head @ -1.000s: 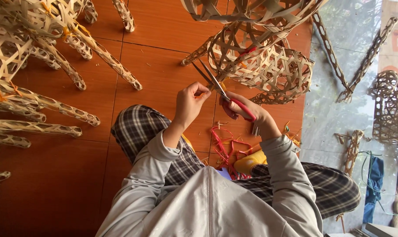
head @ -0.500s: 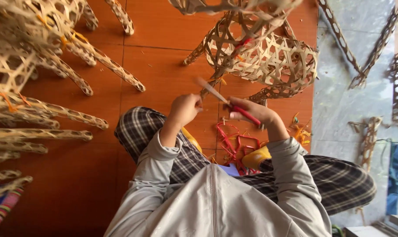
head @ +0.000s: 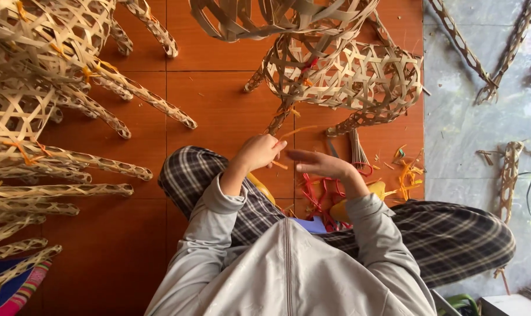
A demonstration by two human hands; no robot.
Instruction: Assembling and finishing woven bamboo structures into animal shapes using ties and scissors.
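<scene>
My left hand [head: 258,153] is closed, its fingertips pinching a thin orange strip [head: 296,131] that runs up toward a leg [head: 279,119] of a woven bamboo animal-shaped frame [head: 359,73] standing on the orange-brown tiled floor. Just to the right, my right hand [head: 323,164] lies flat with its fingers stretched toward the left hand and holds nothing. Both hands hover over my lap in checked trousers [head: 189,175]. Red and orange strips [head: 323,196] lie in a heap under the right wrist.
Several more woven bamboo frames with long legs [head: 72,99] crowd the left side, and another hangs over the top edge [head: 265,20]. A bundle of thin sticks [head: 355,149] and orange scraps [head: 406,172] lie on the tiles. Grey stone floor with woven strips [head: 470,52] is at the right.
Red-handled scissors that my right hand held against the strip are gone from it, and the hand has opened flat. Both hands have dropped slightly toward my lap.
</scene>
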